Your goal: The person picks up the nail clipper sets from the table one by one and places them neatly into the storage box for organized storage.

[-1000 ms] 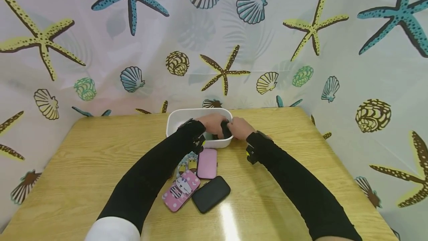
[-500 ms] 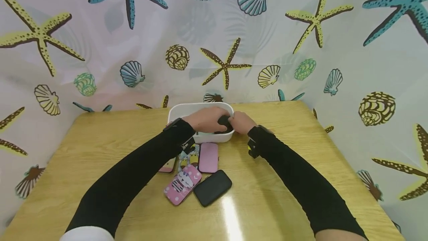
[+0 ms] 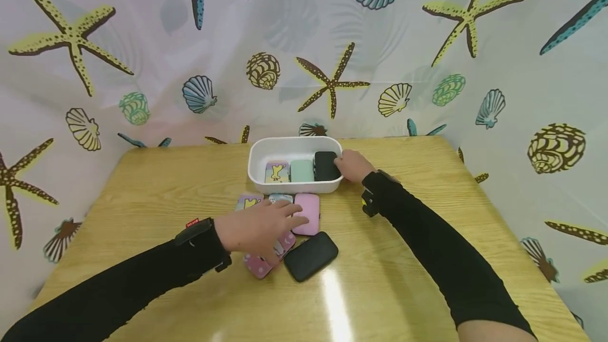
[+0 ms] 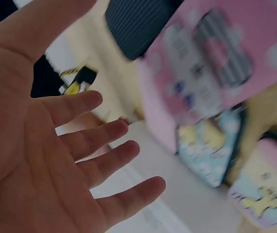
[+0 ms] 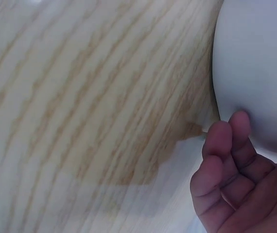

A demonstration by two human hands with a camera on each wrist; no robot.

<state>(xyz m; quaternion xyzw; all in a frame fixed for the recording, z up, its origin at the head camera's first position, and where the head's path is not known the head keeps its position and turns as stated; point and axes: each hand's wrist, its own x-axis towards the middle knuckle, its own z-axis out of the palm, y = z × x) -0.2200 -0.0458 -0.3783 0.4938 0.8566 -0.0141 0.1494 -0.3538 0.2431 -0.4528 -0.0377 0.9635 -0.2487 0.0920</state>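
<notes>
Head view: the left hand (image 3: 258,226) lies flat, fingers straight, over the pink patterned case (image 3: 266,263) in the cluster on the table (image 3: 142,194), gripping nothing. The right hand (image 3: 353,166) rests at the right end of the white bin (image 3: 285,145), touching the black case (image 3: 326,165), whose long axis runs away from the person.

Left wrist view: the palm is open with 4 fingers (image 4: 87,104) spread above the blurred pink patterned case (image 4: 211,68).

Right wrist view: curled fingers (image 5: 223,145) touch the bin wall (image 5: 255,68); whether they grip anything cannot be told.

Staged recording booth: wooden table (image 3: 142,183) boxed in by starfish-and-shell printed curtain (image 3: 142,41) backdrop on three sides.
</notes>
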